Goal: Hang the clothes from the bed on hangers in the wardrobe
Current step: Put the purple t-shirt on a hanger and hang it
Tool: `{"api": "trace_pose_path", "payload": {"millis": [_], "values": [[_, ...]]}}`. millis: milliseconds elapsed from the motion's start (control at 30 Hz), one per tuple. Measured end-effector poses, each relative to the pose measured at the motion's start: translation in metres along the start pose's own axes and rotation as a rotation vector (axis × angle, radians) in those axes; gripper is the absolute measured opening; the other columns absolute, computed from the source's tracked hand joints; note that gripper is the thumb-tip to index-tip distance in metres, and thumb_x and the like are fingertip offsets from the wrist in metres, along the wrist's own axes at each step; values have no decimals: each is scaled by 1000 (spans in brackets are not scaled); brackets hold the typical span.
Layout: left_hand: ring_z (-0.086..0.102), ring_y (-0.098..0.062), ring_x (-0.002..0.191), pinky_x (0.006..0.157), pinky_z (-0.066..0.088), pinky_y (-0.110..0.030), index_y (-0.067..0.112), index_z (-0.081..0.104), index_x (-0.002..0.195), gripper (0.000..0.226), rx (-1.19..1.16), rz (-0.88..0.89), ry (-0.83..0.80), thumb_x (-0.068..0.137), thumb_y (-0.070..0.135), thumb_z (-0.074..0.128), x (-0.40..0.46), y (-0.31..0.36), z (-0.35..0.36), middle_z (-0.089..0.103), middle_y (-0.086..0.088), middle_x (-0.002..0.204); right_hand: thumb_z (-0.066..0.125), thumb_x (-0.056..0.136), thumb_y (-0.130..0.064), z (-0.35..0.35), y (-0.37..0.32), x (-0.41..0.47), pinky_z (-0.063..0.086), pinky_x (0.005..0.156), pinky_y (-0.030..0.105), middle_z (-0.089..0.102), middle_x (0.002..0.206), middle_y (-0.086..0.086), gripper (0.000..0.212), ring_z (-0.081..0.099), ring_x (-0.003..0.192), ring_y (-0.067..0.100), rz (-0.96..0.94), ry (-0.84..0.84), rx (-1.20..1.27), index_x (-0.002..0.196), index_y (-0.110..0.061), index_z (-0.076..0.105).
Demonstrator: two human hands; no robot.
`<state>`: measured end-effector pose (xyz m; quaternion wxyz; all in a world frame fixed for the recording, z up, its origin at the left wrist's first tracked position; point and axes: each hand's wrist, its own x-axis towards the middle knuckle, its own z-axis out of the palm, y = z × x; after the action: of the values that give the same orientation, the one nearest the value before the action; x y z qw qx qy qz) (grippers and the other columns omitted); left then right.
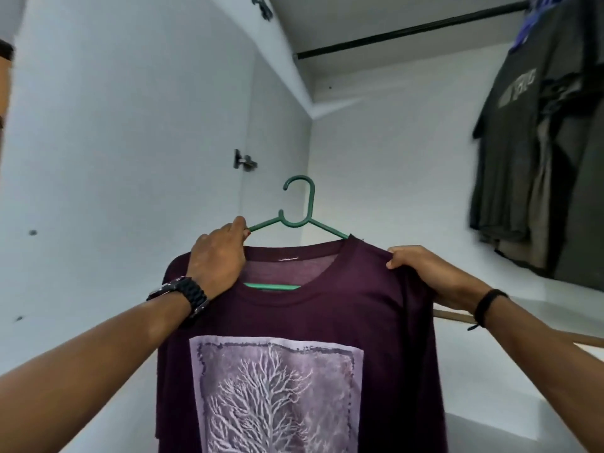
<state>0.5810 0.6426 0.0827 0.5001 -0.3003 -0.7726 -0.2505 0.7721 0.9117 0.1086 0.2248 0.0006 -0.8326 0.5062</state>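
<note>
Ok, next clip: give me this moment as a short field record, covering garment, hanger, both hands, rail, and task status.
garment: maroon T-shirt with tree print, on the hanger
hanger: green hanger, hook free, below the rail
left hand: left hand grips the hanger's arm at the shirt's shoulder
right hand: right hand pinches the other shoulder
rail: black rail, dark shirts hanging at right
status: not yet hung

Inside a white wardrobe (130, 125), the left hand (219, 256) grips a green plastic hanger (299, 204) carrying a maroon tree-print T-shirt (294, 371), the right hand (421, 269) pinches its shoulder, and dark shirts (539, 142) hang from a black rail (408, 29).
</note>
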Motion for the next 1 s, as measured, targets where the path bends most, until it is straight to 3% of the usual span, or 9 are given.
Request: {"api": "trace_pose_path", "payload": {"millis": [167, 267, 433, 500, 567, 633, 767, 833, 1000], "values": [[52, -30, 72, 73, 36, -42, 8, 48, 97, 18, -68, -42, 31, 102, 16, 31, 120, 54, 6, 57, -7, 82, 51, 89, -7, -85, -72, 33, 26, 51, 25, 43, 67, 1, 23, 39, 61, 14, 14, 36, -131, 68, -16, 44], [55, -36, 80, 71, 33, -41, 4, 52, 99, 19, -111, -24, 117, 101, 14, 37, 206, 94, -9, 59, -14, 89, 58, 90, -10, -147, -138, 43, 36, 55, 23, 52, 71, 5, 18, 47, 63, 14, -20, 78, -211, 73, -12, 54], [54, -39, 93, 78, 35, -45, 3, 52, 107, 22, -223, -60, 147, 102, 18, 36, 337, 167, -48, 56, -17, 104, 62, 90, -14, -232, -248, 49, 36, 59, 25, 53, 69, 3, 21, 48, 62, 13, -88, 173, -205, 72, -14, 52], [54, -39, 95, 79, 35, -45, 3, 52, 107, 23, -250, -50, 178, 102, 19, 36, 376, 195, -64, 56, -18, 106, 69, 84, -16, -259, -284, 45, 45, 59, 23, 59, 71, 2, 19, 55, 62, 11, -110, 186, -197, 75, -13, 52], [54, -37, 92, 79, 36, -45, 3, 51, 106, 24, -269, -17, 193, 102, 20, 35, 405, 220, -76, 57, -17, 104, 71, 80, -14, -283, -310, 39, 53, 74, 31, 65, 85, 9, 19, 62, 76, 17, -114, 183, -222, 87, -6, 56], [54, -36, 91, 78, 35, -44, 3, 50, 106, 24, -269, 16, 203, 103, 21, 34, 422, 240, -82, 57, -16, 103, 67, 86, -8, -300, -327, 32, 51, 89, 42, 63, 99, 17, 22, 61, 89, 26, -94, 209, -283, 104, 0, 57], [53, -38, 94, 78, 36, -46, 2, 49, 107, 23, -331, 16, 214, 103, 20, 34, 440, 272, -70, 56, -18, 106, 61, 91, -8, -320, -328, 25, 56, 57, 23, 68, 79, 3, 8, 66, 65, 11, -132, 308, -249, 86, -11, 55], [54, -38, 95, 76, 35, -44, 2, 49, 108, 23, -350, -1, 205, 103, 19, 35, 450, 281, -52, 56, -18, 107, 59, 93, -8, -328, -321, 34, 52, 54, 20, 66, 74, 1, 12, 64, 61, 7, -163, 381, -216, 83, -14, 55], [54, -38, 100, 81, 35, -45, 2, 49, 111, 25, -384, -14, 120, 103, 19, 33, 473, 304, 13, 56, -18, 111, 54, 96, -10, -348, -302, 68, 52, 72, 26, 67, 84, 6, 12, 63, 72, 13, -254, 531, -307, 88, -10, 63]]}}
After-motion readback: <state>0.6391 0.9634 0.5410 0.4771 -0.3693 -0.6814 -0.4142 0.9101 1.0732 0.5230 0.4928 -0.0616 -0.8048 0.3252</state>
